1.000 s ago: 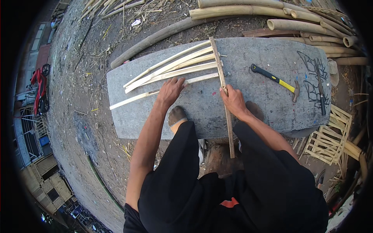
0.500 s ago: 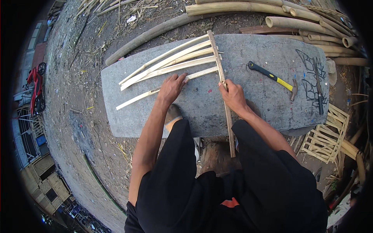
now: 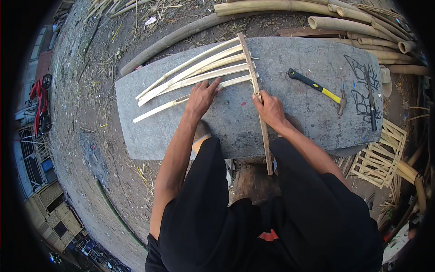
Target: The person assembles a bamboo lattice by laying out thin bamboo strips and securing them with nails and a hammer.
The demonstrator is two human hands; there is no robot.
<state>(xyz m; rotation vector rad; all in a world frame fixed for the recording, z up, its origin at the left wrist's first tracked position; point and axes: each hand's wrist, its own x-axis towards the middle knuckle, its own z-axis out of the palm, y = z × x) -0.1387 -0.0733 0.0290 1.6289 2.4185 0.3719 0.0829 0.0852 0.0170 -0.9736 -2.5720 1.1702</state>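
Note:
My left hand (image 3: 202,99) lies over the nearest bamboo slat (image 3: 158,110), its fingers stretched and spread, fingertips near the neighbouring slat. My right hand (image 3: 270,109) is closed around the long bamboo rail (image 3: 265,140), just below where the slats meet it. That rail runs from the far side of the grey slab down between my knees. Several pale slats (image 3: 181,77) fan out leftward from its upper part. The nearest slat's right end reaches the rail and shows slightly past it. My left palm hides part of that slat.
On the grey slab (image 3: 240,131), a claw hammer (image 3: 315,85) with a black and yellow handle lies right of the rail. A dark-handled long tool (image 3: 372,102) is farther right. Bamboo poles (image 3: 272,7) lie beyond the slab; a slatted bamboo frame (image 3: 379,156) stands at right.
The nearest slat has shifted a little right and away from me, against the rail. My left hand has moved with it, and its fingers are more spread. My right hand keeps its grip.

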